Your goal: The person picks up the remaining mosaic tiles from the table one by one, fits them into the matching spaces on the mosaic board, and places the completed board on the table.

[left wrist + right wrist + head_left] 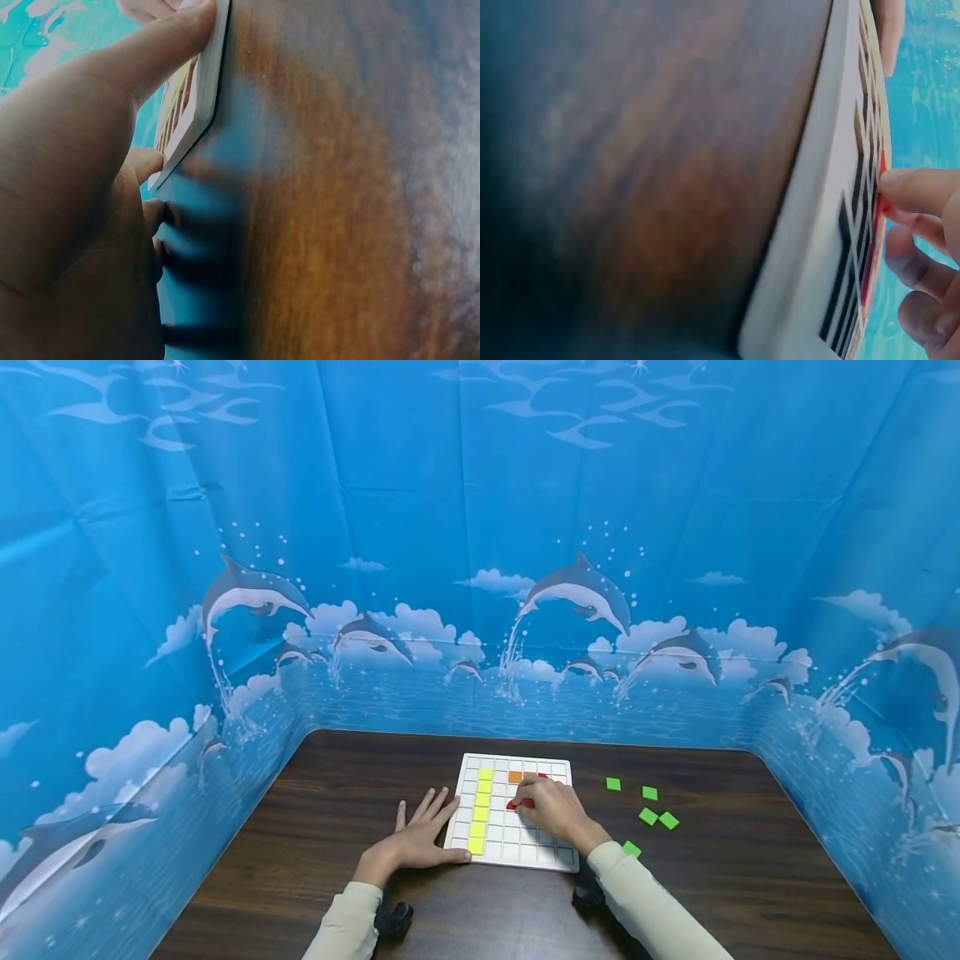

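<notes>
A white gridded board (495,833) lies on the table, with a column of yellow square tiles (480,814) on its left side. Orange tiles (515,777) sit in an upper row, partly covered by my right hand (553,808). That hand pinches a red tile (885,201) between thumb and fingertips, low over the middle of the grid. More red shows beside the fingers. My left hand (420,842) is spread at the board's left side, its thumb (184,31) resting on the near left corner and its other fingers along the edge.
Several loose green tiles (648,816) lie scattered on the dark wooden table (750,860), right of the board. A blue dolphin-print curtain (465,527) surrounds the table's back and sides. Each wrist bears a black camera (393,920).
</notes>
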Motion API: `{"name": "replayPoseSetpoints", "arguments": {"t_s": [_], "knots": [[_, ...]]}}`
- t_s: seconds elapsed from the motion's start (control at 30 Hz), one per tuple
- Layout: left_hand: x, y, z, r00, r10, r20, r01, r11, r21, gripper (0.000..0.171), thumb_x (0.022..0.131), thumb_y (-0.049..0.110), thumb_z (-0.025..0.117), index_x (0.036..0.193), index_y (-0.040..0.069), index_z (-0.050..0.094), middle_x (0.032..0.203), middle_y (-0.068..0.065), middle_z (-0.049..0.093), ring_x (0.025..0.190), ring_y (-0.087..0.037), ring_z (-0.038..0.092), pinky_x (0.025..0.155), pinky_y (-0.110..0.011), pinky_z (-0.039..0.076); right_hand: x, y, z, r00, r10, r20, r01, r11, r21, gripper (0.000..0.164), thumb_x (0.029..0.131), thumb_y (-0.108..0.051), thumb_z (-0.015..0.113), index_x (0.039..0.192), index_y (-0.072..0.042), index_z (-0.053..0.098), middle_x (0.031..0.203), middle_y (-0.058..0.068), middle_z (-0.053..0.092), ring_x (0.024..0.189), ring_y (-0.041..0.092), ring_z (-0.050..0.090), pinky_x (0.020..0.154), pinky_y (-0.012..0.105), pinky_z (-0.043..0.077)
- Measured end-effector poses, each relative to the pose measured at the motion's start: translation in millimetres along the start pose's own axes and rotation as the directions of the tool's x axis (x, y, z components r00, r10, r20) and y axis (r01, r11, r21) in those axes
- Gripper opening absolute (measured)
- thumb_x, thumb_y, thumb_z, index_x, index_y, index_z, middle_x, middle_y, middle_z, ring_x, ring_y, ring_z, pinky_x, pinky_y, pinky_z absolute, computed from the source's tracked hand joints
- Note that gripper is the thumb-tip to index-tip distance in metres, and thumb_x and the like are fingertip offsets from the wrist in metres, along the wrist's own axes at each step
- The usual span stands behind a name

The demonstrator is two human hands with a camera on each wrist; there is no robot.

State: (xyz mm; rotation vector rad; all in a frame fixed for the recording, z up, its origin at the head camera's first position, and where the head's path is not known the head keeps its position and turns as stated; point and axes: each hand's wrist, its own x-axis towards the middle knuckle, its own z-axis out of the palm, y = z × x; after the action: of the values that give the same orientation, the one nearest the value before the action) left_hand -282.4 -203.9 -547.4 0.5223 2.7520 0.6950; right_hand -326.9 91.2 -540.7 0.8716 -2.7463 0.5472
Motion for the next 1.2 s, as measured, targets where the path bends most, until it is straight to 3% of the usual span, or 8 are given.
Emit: {"name": "replayPoseSetpoints", "arguments": {"t_s": [0.1,0.37,0.57,0.83,0.97,1.2], "knots": [[0.7,-5.7,4.1,0.999,0.032,-0.017,-0.033,0.999,-0.017,0.111,0.086,0.085,0.063,0.171,0.023,0.027,0.181,-0.013,0.008,0.168,-0.040,-0.001,0.119,-0.081,-0.016,-0.3,-0.1,-1.0,0.999,-0.009,0.035,0.010,1.000,-0.013,0.007,0.096,-0.018,0.082,0.100,-0.022,0.087,0.114,-0.005,0.076,0.095,0.013,0.073,0.066,0.025,0.054],[8.7,-16.4,11.1,0.999,0.028,-0.027,-0.028,0.999,0.019,0.113,0.084,0.087,0.064,0.172,0.025,0.026,0.181,-0.011,0.009,0.168,-0.039,-0.001,0.119,-0.082,-0.014,-1.6,-3.7,-6.1,0.997,-0.030,0.068,0.033,0.998,-0.051,0.011,0.095,-0.018,0.082,0.105,-0.020,0.087,0.115,-0.003,0.077,0.094,0.014,0.074,0.068,0.027,0.056],[9.2,-14.7,12.1,1.000,-0.014,-0.012,0.014,0.999,0.034,0.117,0.082,0.091,0.061,0.172,0.026,0.025,0.182,-0.007,0.007,0.169,-0.036,-0.001,0.124,-0.075,-0.015,-2.5,-2.6,-5.4,0.997,-0.030,0.075,0.035,0.997,-0.070,0.010,0.097,-0.020,0.081,0.103,-0.020,0.087,0.112,-0.005,0.077,0.089,0.012,0.072,0.069,0.026,0.057],[5.7,-12.3,8.4,0.999,0.017,-0.034,-0.017,1.000,0.012,0.112,0.084,0.087,0.064,0.171,0.027,0.027,0.181,-0.011,0.011,0.167,-0.041,0.003,0.121,-0.080,-0.012,-5.2,-0.9,-8.3,0.998,-0.025,0.066,0.028,0.999,-0.045,0.010,0.098,-0.020,0.078,0.104,-0.020,0.086,0.118,-0.003,0.079,0.101,0.016,0.075,0.072,0.031,0.059],[0.4,-4.4,1.8,1.000,0.013,-0.021,-0.013,1.000,-0.012,0.112,0.084,0.084,0.067,0.170,0.024,0.029,0.181,-0.014,0.012,0.167,-0.042,0.003,0.121,-0.080,-0.014,-8.5,-0.6,-12.3,0.999,-0.001,0.042,0.002,0.999,-0.034,0.009,0.097,-0.019,0.079,0.103,-0.020,0.086,0.118,-0.002,0.079,0.098,0.017,0.076,0.066,0.027,0.056],[9.4,-15.7,12.3,1.000,0.011,-0.026,-0.011,1.000,0.027,0.113,0.084,0.088,0.063,0.171,0.026,0.027,0.182,-0.010,0.008,0.168,-0.040,0.000,0.121,-0.080,-0.014,-15.7,2.3,-23.8,0.995,0.095,-0.020,-0.096,0.995,-0.028,0.007,0.096,-0.022,0.081,0.102,-0.022,0.085,0.106,-0.006,0.077,0.080,0.009,0.066,0.055,0.021,0.040]]}}
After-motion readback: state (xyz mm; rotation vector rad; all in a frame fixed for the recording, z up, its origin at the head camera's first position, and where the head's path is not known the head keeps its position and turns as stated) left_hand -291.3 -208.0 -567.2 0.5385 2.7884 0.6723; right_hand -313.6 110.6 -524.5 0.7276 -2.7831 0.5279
